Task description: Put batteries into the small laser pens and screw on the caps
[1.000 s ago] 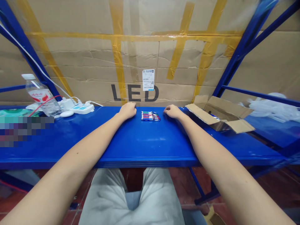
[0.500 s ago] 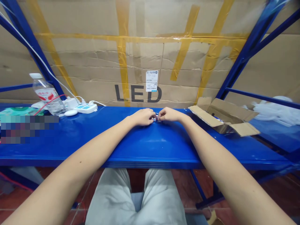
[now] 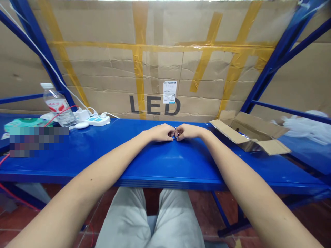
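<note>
At the far middle of the blue table (image 3: 160, 162), my left hand (image 3: 163, 133) and my right hand (image 3: 187, 132) meet fingertip to fingertip. Both are closed, with thumbs and fingers pinched together. Bits of something small, dark and shiny (image 3: 175, 134) show in the narrow gap between them. Fingers cover most of it, so its kind and which hand holds it cannot be made out.
To the left stand a water bottle (image 3: 60, 108), a white power strip (image 3: 99, 120) and a green packet (image 3: 24, 124). An opened cardboard box (image 3: 232, 132) lies right, beyond it white plastic (image 3: 307, 127). A large taped carton (image 3: 108, 79) rises behind.
My hands have drawn closer together, hiding more of the small shiny things that showed between them. The whole view has shifted slightly.
</note>
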`<state>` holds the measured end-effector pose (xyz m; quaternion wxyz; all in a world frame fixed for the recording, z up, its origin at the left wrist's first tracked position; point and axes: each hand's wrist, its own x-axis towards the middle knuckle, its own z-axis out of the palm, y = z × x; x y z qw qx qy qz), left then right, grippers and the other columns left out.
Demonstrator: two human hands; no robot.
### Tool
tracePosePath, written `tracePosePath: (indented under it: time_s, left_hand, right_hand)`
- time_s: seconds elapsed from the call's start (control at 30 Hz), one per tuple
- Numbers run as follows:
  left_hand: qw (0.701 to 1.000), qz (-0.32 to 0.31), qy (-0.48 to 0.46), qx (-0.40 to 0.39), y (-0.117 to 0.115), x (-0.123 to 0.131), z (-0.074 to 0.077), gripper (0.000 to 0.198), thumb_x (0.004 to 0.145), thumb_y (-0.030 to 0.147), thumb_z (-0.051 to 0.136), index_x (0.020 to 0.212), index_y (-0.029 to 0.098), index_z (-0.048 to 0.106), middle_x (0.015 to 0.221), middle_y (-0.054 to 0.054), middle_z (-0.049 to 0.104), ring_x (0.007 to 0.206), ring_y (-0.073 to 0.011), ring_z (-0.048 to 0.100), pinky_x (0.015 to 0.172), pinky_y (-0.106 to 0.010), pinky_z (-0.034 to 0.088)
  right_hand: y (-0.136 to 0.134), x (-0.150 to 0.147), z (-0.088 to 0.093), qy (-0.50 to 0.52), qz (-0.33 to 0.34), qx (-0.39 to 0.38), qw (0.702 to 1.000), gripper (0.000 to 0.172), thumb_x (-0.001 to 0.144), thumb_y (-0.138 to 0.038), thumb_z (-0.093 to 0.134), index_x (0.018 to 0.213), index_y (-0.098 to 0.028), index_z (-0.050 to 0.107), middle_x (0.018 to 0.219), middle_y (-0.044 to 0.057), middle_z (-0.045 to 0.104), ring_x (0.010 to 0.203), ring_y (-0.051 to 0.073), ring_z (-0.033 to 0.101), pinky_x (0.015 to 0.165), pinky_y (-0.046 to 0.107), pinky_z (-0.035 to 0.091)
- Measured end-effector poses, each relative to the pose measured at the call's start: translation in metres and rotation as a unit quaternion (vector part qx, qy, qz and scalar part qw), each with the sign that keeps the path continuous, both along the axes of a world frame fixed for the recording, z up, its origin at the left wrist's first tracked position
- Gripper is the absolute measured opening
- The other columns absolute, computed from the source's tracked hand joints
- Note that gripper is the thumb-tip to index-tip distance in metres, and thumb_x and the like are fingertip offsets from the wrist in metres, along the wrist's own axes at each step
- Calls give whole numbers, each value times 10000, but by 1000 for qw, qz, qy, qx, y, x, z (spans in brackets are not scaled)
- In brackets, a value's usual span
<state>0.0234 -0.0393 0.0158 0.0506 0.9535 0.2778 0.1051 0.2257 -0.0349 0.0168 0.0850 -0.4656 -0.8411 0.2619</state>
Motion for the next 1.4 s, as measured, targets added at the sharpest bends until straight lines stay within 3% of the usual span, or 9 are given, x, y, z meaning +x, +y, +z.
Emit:
tracePosePath:
  time_s: [0.23, 0.4, 0.6, 0.67, 0.77, 0.87, 1.1, 1.4]
  left_hand:
    - [999, -1, 8, -39, -12, 2, 4, 90, 732, 208, 607, 820, 187, 607, 792, -6, 651, 703, -144, 571, 585, -257, 374]
    - [1000, 5, 24, -5, -21, 0, 3, 92, 726, 182, 578, 814, 182, 608, 777, -31, 643, 692, -169, 581, 584, -283, 383]
    - [996, 62, -26, 66, -22, -5, 3, 188, 881, 271, 452, 987, 176, 574, 1036, -100, 664, 918, -233, 624, 728, -316, 451]
    - [994, 76, -22, 69, -24, -4, 4, 209, 908, 272, 410, 1036, 184, 549, 1065, -100, 669, 939, -245, 636, 735, -326, 462]
    - [992, 88, -13, 85, -26, -2, 5, 219, 926, 284, 393, 1069, 191, 530, 1116, -99, 668, 999, -264, 640, 762, -337, 473]
    - [992, 88, -8, 96, -27, 0, 4, 240, 941, 288, 382, 1117, 191, 514, 1171, -102, 659, 1050, -266, 634, 801, -343, 478]
    - [989, 103, 29, 102, -27, 4, -5, 270, 955, 331, 364, 1126, 164, 490, 1085, -139, 682, 939, -286, 667, 751, -364, 479]
    - [988, 134, 24, 70, -25, 3, -3, 268, 962, 306, 340, 1112, 156, 504, 1028, -151, 679, 915, -286, 659, 712, -346, 461]
  right_hand:
    - [-12, -1, 10, -45, -18, -118, 992, 203, 619, -312, 746, 756, -177, 680, 518, -41, 517, 446, 92, 431, 458, 233, 325]
    - [-13, -4, 10, -9, 40, -62, 997, 188, 651, -338, 705, 746, -176, 700, 579, -41, 564, 516, 93, 449, 511, 227, 344]
    - [-10, -5, 10, 112, 34, 26, 993, 174, 664, -322, 691, 681, -154, 648, 659, -19, 622, 650, 122, 533, 646, 247, 408]
    - [-11, -6, 10, 139, 24, 16, 990, 173, 672, -312, 690, 664, -151, 625, 642, -8, 622, 629, 125, 545, 632, 257, 424]
    - [-14, -9, 9, 193, 11, -58, 979, 196, 662, -283, 714, 667, -164, 558, 641, 19, 650, 621, 150, 608, 629, 285, 481]
    - [-16, -11, 7, 240, -21, -107, 965, 322, 613, -253, 776, 762, -190, 498, 635, 4, 650, 593, 172, 645, 590, 303, 518]
    - [-13, -7, 6, 153, 15, -97, 983, 319, 652, -315, 751, 878, -124, 631, 682, 15, 653, 529, 126, 590, 527, 270, 488]
    - [-6, -8, 1, 155, 9, -35, 987, 247, 663, -246, 704, 875, -135, 643, 645, -7, 618, 519, 138, 610, 510, 263, 496]
